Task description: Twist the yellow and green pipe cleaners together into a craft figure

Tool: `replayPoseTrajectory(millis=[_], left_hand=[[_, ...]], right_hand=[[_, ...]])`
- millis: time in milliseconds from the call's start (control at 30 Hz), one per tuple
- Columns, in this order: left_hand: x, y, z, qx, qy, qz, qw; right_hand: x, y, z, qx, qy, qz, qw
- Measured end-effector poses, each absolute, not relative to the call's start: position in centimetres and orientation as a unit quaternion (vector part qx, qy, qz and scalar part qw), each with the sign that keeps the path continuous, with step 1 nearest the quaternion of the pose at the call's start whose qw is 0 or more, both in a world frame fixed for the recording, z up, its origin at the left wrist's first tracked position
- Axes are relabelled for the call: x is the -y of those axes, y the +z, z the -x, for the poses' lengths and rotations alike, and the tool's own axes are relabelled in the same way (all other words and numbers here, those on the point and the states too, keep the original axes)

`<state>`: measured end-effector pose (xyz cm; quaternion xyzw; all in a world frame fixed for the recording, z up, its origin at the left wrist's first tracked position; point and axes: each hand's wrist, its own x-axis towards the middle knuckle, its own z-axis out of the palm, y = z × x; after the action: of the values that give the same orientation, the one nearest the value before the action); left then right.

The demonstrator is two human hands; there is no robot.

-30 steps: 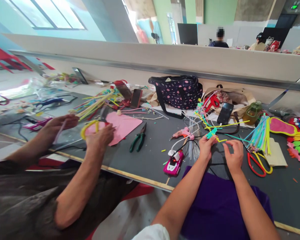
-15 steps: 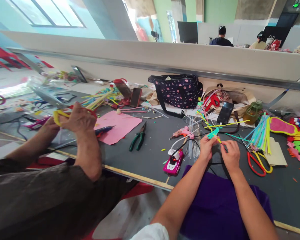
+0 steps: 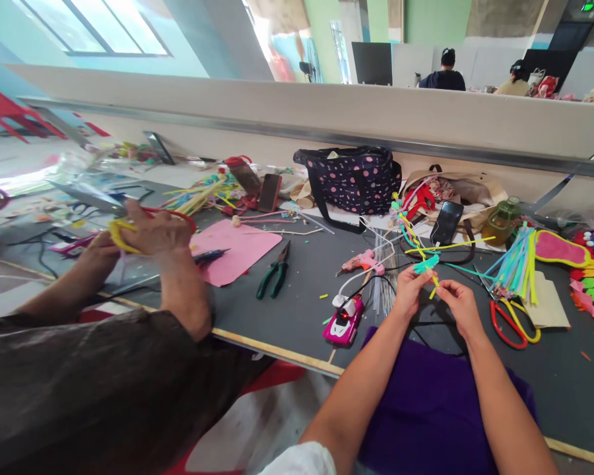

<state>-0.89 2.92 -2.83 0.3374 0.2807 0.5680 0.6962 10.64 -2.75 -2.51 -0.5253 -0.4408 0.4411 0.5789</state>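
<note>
My left hand (image 3: pixel 408 290) pinches a small craft piece of teal and yellow pipe cleaners (image 3: pixel 425 265) above the dark table (image 3: pixel 297 310). My right hand (image 3: pixel 459 305) sits close beside it, fingertips gripping the piece's yellow strand (image 3: pixel 433 285). Both hands hover over purple cloth (image 3: pixel 426 402) at the table's near edge. A pink glue gun (image 3: pixel 363 262) and a pink toy-car-shaped device (image 3: pixel 345 320) lie just left of my left hand.
A co-worker's hands (image 3: pixel 143 234) at left hold yellow-handled scissors over a pink sheet (image 3: pixel 237 249). Green pliers (image 3: pixel 274 274), red-and-yellow scissors (image 3: pixel 512 322), a dotted bag (image 3: pixel 351 179), phones, and a bundle of pipe cleaners (image 3: pixel 517 264) clutter the table.
My right hand moved in to meet the left and took the yellow strand. The co-worker's right hand swung left from the pink sheet to join the other hand on the scissors.
</note>
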Motion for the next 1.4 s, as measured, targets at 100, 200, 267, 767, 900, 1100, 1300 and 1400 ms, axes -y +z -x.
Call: replayPoseTrajectory(millis=[100, 200, 267, 767, 900, 1100, 1300, 1400], left_hand=[[-3.0, -3.0, 0.8, -0.303, 0.575, -0.332, 0.684], [-3.1, -3.1, 0.8, -0.321, 0.582, -0.318, 0.676], [-3.2, -3.2, 0.7, -0.324, 0.586, -0.308, 0.676], [-3.0, -3.2, 0.3, -0.309, 0.589, -0.290, 0.689], [-3.0, -3.0, 0.3, -0.304, 0.592, -0.273, 0.694], [-3.0, -2.9, 0.4, -0.287, 0.593, -0.274, 0.701], [-2.9, -2.9, 0.4, -0.268, 0.592, -0.289, 0.703], [-2.8, -3.0, 0.4, -0.263, 0.588, -0.298, 0.704]], right_hand=[[2.8, -2.7, -10.6, 0.493, 0.367, 0.550, 0.565], [3.0, -2.8, -10.5, 0.587, 0.236, 0.576, 0.518], [3.1, -2.8, -10.4, 0.639, 0.149, 0.580, 0.483], [3.2, -3.2, -10.1, 0.693, -0.022, 0.592, 0.411], [3.2, -3.2, -9.7, 0.678, 0.007, 0.591, 0.437], [3.2, -3.2, -9.4, 0.591, 0.150, 0.589, 0.530], [2.7, -3.1, -9.2, 0.398, 0.411, 0.516, 0.638], [2.5, -3.0, -9.4, 0.303, 0.525, 0.460, 0.649]])
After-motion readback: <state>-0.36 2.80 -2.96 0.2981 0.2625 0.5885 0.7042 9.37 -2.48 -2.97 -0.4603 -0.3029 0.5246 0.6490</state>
